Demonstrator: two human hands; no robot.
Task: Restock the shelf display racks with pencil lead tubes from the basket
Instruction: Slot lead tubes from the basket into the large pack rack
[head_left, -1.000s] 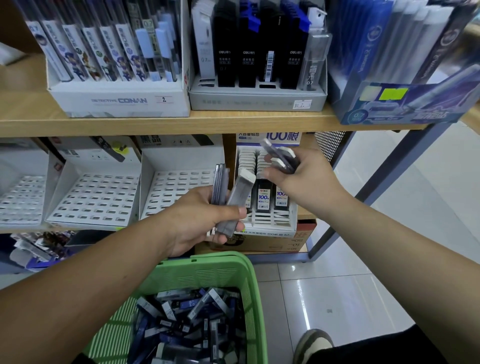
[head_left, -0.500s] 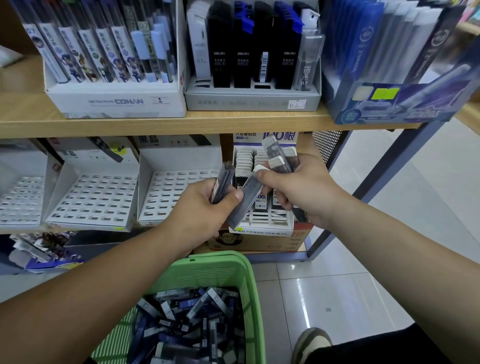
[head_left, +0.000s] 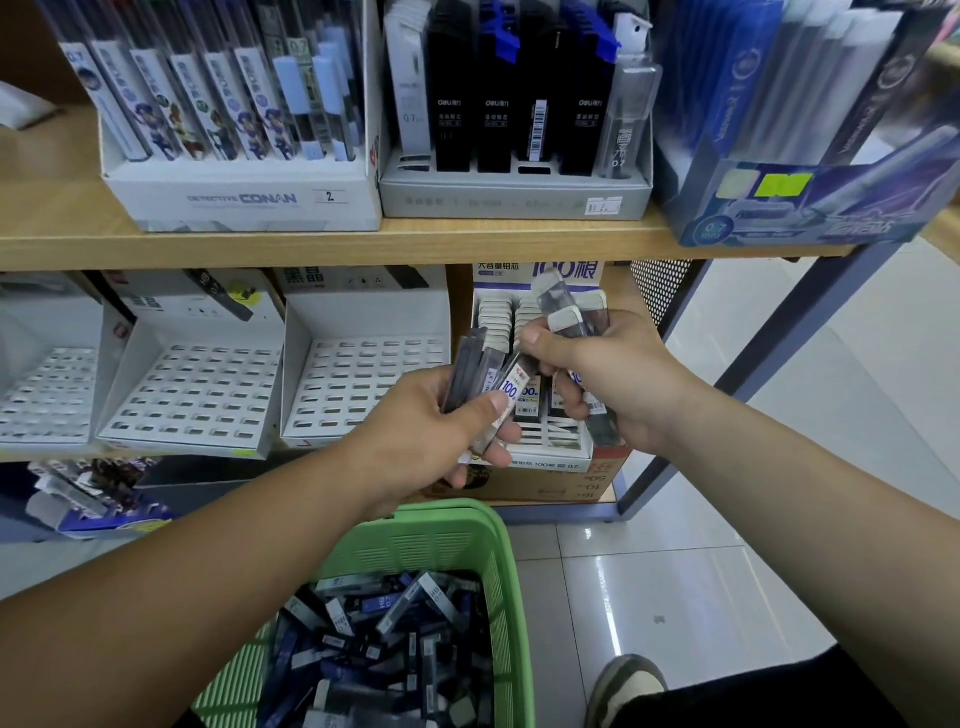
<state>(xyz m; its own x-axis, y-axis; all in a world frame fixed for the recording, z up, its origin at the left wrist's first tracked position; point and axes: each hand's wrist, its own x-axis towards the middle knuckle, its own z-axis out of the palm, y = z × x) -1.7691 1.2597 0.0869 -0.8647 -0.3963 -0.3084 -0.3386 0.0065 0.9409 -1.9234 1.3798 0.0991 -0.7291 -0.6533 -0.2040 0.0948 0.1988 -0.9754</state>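
Observation:
My left hand grips a small bundle of grey pencil lead tubes in front of the lower shelf. My right hand holds a couple of white-capped tubes and pinches the top of one tube in the left bundle with thumb and forefinger. Behind both hands stands a white display rack partly filled with white-capped tubes. A green basket below holds many loose lead tubes.
Three empty slotted white racks line the lower shelf to the left. The wooden upper shelf carries full display boxes. A blue metal shelf post slants at right. My shoe is on the tiled floor.
My right hand came down and left from the rack to meet my left hand, and its fingers now pinch a tube in the left bundle. The left hand rose slightly.

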